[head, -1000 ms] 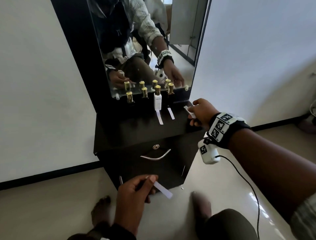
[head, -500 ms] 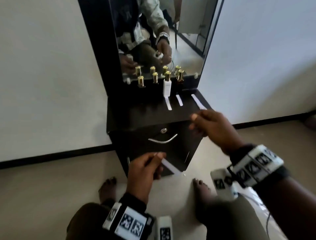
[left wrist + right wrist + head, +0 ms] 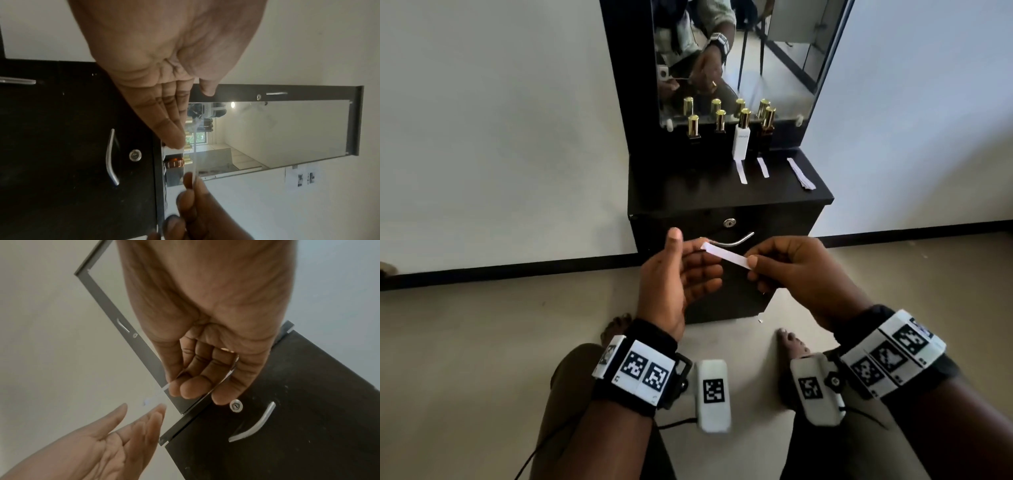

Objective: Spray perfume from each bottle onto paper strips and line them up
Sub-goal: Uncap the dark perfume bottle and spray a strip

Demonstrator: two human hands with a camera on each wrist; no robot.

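Observation:
My right hand (image 3: 755, 269) pinches one end of a white paper strip (image 3: 726, 256) between thumb and forefinger, in front of the cabinet drawer. My left hand (image 3: 690, 260) is beside it with straight fingers and the thumb raised, and the strip's free end lies across its fingers. In the left wrist view the strip (image 3: 194, 155) shows edge-on. Several gold-capped perfume bottles stand at the back of the cabinet top, one of them white (image 3: 741, 140). Two single strips (image 3: 741, 171) (image 3: 763, 167) lie in front of the bottles. A small stack of strips (image 3: 800, 173) lies to their right.
The black cabinet (image 3: 688, 192) has a mirror (image 3: 774, 61) behind the bottles. Below are a curved metal drawer handle (image 3: 736, 240) and a lock (image 3: 728, 223). White walls flank it. My bare feet (image 3: 791, 342) rest on the tiled floor below the hands.
The right hand left the stack of strips on the cabinet's right side and came down to the left hand. It now pinches the strip the left hand held. The left hand has opened.

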